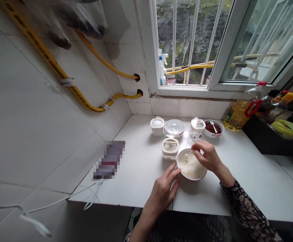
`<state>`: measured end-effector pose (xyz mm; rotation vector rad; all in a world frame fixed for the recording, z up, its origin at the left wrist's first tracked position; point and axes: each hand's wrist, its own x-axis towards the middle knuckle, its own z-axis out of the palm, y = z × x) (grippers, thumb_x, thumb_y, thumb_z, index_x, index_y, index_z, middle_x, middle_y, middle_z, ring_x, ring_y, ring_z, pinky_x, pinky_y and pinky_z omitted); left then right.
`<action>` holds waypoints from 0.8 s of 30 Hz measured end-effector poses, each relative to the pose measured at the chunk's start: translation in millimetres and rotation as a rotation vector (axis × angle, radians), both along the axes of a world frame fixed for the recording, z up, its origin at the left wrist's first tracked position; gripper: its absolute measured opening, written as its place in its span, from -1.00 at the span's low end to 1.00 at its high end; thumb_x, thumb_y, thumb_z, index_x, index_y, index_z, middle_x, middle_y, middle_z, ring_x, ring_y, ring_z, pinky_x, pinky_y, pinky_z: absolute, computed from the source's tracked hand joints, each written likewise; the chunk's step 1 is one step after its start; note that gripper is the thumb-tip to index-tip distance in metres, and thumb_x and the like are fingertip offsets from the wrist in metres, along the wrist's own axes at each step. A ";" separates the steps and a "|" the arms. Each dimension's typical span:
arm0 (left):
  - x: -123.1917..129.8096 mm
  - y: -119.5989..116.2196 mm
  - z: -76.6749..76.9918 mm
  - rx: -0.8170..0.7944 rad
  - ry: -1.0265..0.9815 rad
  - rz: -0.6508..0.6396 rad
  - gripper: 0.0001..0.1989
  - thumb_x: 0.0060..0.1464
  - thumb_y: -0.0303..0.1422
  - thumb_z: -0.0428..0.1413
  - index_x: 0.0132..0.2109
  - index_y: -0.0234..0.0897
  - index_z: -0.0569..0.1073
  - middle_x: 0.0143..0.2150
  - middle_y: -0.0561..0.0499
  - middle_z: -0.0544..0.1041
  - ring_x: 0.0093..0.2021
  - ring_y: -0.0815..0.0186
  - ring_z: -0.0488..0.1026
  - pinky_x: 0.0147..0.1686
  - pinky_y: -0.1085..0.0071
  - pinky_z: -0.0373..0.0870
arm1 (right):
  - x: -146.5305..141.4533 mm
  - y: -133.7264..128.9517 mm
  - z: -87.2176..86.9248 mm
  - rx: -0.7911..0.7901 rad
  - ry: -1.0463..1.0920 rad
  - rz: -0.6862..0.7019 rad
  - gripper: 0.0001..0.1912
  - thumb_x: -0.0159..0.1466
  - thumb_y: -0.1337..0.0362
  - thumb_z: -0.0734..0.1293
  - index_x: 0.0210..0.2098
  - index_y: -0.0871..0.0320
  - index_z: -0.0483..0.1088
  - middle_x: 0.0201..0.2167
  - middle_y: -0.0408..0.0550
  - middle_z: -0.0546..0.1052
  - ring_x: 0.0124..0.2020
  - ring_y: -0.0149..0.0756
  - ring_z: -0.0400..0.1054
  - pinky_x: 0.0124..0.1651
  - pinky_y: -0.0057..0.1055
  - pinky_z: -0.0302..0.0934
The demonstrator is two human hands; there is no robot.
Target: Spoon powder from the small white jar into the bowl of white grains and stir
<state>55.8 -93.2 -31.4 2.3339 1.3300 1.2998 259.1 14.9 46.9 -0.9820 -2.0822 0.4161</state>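
Right grip (205, 156): fingertips together, pinched on the handle of a small white plastic-looking spoon (186, 157).
Spoon: just left of that grip, long axis slanting down-left, tip in the pale grains (193, 169) inside a round white bowl (192, 179) (the right grip is nearer to it).
Left grip (162, 190): fingers apart, tips touching the bowl's left rim.
Squarish cream-rimmed jar (170, 155): beyond the left grip, on the white desk (136, 188).

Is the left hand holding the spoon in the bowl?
No, the right hand holds the spoon; the left hand touches the bowl's side.
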 end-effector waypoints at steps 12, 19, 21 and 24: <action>-0.3 0.2 -0.6 -0.006 -0.005 -0.013 -0.60 0.28 -0.54 -0.01 0.22 -0.19 0.31 0.25 -0.24 0.45 0.22 0.13 0.47 0.04 0.29 0.56 | -1.1 6.2 -0.1 -0.530 0.358 -0.052 -0.86 0.00 0.27 0.25 -0.56 0.11 0.45 -0.69 -0.16 0.43 -0.58 -0.31 0.28 -0.39 -0.36 0.15; -0.3 0.6 -2.1 -0.013 -0.013 -0.012 -0.60 0.28 -0.54 -0.01 0.22 -0.18 0.32 0.25 -0.22 0.45 0.22 0.14 0.47 0.06 0.28 0.56 | 0.9 12.3 0.6 -0.633 0.477 -0.092 -0.86 -0.08 0.23 0.28 -0.62 0.12 0.46 -0.73 -0.17 0.39 -0.61 -0.35 0.21 -0.45 -0.39 0.12; -0.1 0.5 -2.3 -0.009 -0.012 -0.009 -0.61 0.28 -0.54 -0.01 0.21 -0.19 0.32 0.25 -0.22 0.45 0.23 0.14 0.46 0.06 0.29 0.56 | 1.5 13.6 -0.7 -0.656 0.495 -0.093 -0.86 -0.09 0.23 0.28 -0.63 0.13 0.46 -0.74 -0.17 0.38 -0.62 -0.36 0.20 -0.45 -0.39 0.12; 0.0 0.2 -1.9 -0.011 -0.009 -0.011 -0.61 0.28 -0.55 -0.01 0.21 -0.20 0.32 0.24 -0.23 0.46 0.23 0.14 0.46 0.05 0.29 0.56 | 2.9 15.4 -2.9 -0.673 0.516 -0.113 -0.85 -0.10 0.23 0.27 -0.63 0.14 0.46 -0.74 -0.16 0.38 -0.62 -0.36 0.20 -0.46 -0.39 0.12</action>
